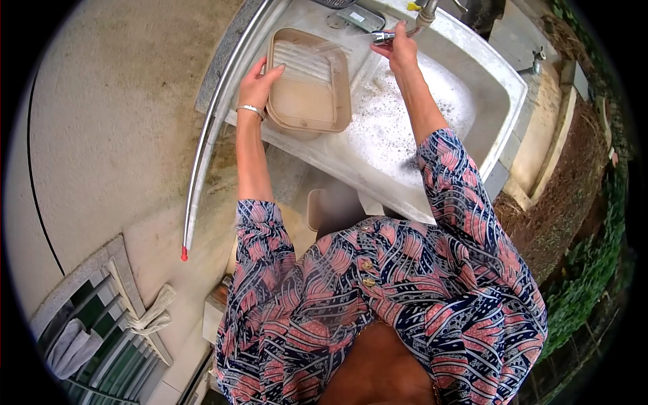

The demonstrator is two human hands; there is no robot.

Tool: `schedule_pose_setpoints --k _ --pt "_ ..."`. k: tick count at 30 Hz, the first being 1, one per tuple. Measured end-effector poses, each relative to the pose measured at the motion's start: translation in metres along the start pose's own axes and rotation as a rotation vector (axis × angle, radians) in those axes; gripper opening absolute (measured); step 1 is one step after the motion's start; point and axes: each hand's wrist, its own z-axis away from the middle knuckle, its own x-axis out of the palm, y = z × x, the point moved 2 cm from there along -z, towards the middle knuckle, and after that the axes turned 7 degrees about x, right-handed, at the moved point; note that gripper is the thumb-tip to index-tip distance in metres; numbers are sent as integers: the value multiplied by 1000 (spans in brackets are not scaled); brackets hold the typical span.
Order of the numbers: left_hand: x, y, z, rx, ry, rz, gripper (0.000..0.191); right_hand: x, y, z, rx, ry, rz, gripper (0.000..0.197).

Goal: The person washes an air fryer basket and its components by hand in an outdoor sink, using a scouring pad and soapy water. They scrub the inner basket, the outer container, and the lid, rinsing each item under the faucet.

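Note:
My left hand [257,88] grips the left side of a beige plastic container [309,81], its thumb over the rim. The container is tilted at the left end of the sink [506,114], its ribbed inside showing. My right hand [402,48] holds the chrome spray head [382,37] of a flexible faucet [427,15]. Water sprays from it leftwards, over the container. White suds and bubbles [392,121] fill much of the basin below my right forearm. A dark tray with a pale rectangle [365,18] lies behind the container.
A long metal rail with a red end cap [184,253] runs left of the sink along the wall. A second tap [537,61] stands beyond the sink's right side. Another beige container [316,210] is partly visible below the sink's front edge. Barred windows with cloths [75,349] are at lower left.

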Motion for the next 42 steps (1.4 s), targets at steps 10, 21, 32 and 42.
schedule_pose_setpoints --k 10,21,32,42 --pt "19 -59 -25 -175 -276 558 51 -2 6 -6 38 -27 -28 52" --pt "30 -108 -50 -217 -284 520 63 -8 9 -12 67 -59 22 53" --pt "30 -92 -59 12 -83 -52 60 -21 0 -4 102 -183 208 54" --pt "70 -43 22 1033 -206 -799 26 -42 -26 4 68 -235 691 60"
